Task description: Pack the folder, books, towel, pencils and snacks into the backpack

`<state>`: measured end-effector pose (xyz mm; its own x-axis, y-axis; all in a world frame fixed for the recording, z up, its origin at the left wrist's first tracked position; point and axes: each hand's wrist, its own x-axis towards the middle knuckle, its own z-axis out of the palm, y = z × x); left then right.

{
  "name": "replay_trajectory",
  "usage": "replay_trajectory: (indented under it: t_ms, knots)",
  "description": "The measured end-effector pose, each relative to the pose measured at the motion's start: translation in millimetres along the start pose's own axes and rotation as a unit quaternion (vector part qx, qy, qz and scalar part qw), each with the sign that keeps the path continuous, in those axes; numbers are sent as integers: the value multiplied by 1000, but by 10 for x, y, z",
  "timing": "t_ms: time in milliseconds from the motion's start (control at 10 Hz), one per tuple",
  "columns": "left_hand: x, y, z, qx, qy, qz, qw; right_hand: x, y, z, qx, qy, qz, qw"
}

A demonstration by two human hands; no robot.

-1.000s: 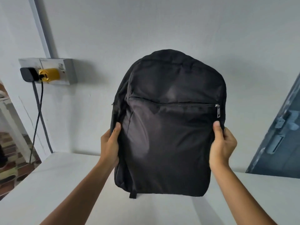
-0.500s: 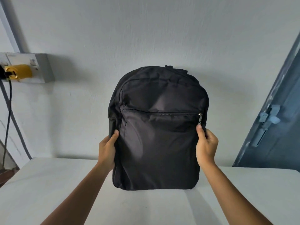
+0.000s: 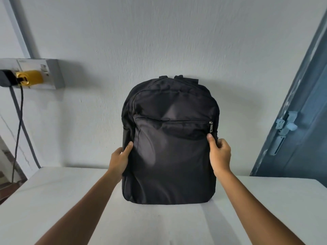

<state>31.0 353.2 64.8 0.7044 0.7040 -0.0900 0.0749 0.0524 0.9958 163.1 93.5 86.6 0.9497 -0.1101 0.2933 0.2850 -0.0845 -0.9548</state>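
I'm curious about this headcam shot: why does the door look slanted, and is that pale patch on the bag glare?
Head view: wide-angle distortion tilts the blue door at the frame's edge; the pale patch on the black backpack looks like soft sheen from the light, not blown-out glare; the image is sharp, with faint shadows on the white table.

A black backpack [image 3: 169, 144] stands upright on the white table [image 3: 53, 200] against the far wall, gripped at its sides by the left hand [image 3: 119, 159] and right hand [image 3: 220, 154], front zip [image 3: 211, 125] closed.
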Motion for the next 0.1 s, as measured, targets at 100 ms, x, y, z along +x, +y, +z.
replay_trajectory:
  t_ms: [100]
  knots:
    - [-229, -117, -218, 61, 63, 39, 995, -8, -132, -156, 4, -19, 59, 998]
